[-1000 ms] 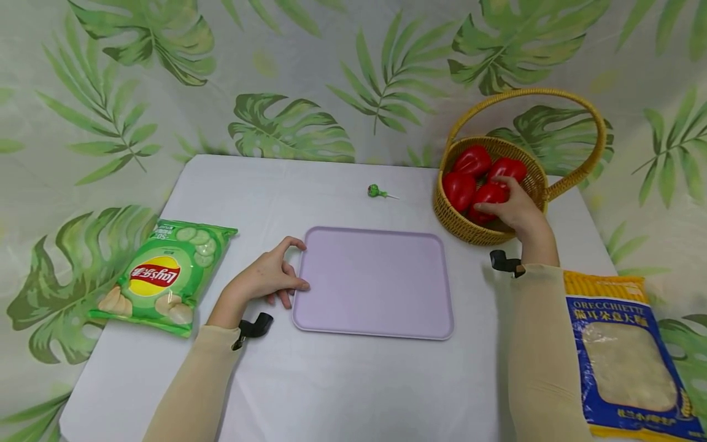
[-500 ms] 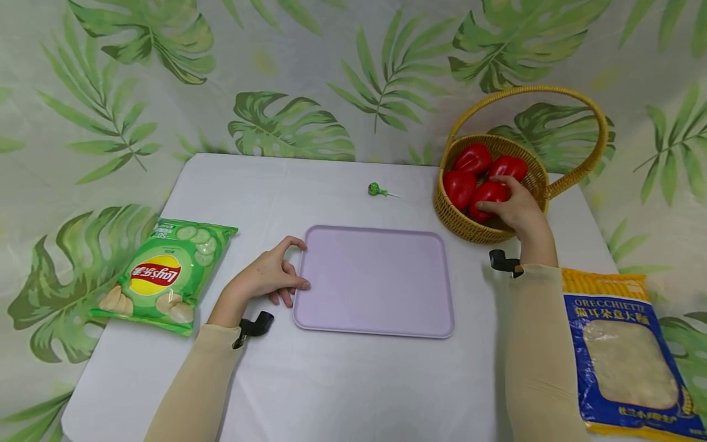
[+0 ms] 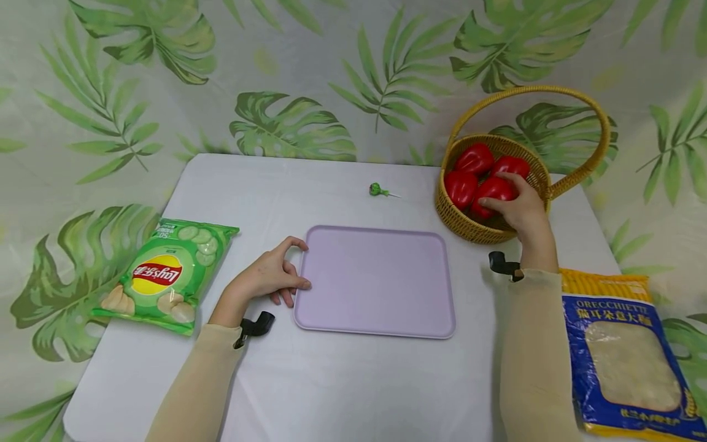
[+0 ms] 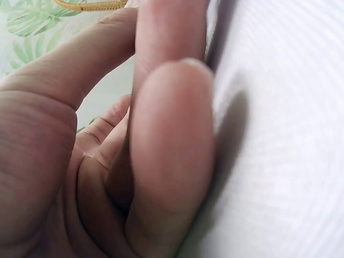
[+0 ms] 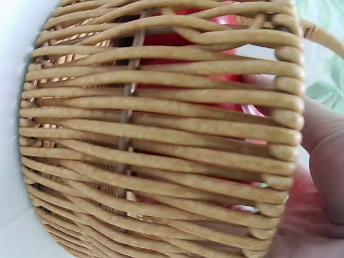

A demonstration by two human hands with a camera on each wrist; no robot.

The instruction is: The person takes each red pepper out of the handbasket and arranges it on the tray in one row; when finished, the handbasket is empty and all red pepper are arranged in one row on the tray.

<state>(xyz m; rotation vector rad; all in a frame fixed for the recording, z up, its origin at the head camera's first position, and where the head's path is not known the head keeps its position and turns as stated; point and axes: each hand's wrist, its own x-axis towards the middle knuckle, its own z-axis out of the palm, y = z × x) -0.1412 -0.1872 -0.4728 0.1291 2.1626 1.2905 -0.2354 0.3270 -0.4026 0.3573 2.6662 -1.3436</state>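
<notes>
A lilac tray (image 3: 375,282) lies flat on the white table. At its left side, my left hand (image 3: 259,276) holds the rim with bent fingers, the thumb lapping slightly over the edge. In the left wrist view, curled fingers (image 4: 172,134) rest close to the white cloth; the tray cannot be made out there. My right hand (image 3: 521,205) reaches into a wicker basket (image 3: 469,228) and grips a red bell pepper (image 3: 495,193) between thumb and fingers. Several similar peppers sit around it. Through the weave (image 5: 161,118) in the right wrist view, red shows beside my thumb.
A green lollipop (image 3: 377,189) lies behind the tray. On the left is a green bag of potato chips (image 3: 166,276); a blue and yellow pasta bag (image 3: 629,356) lies at the right, beside my sleeve. The basket's tall handle (image 3: 599,144) arches over its right side.
The gripped pepper and my right hand have shifted very slightly right and up within the basket. My left hand and the tray stay where they were.
</notes>
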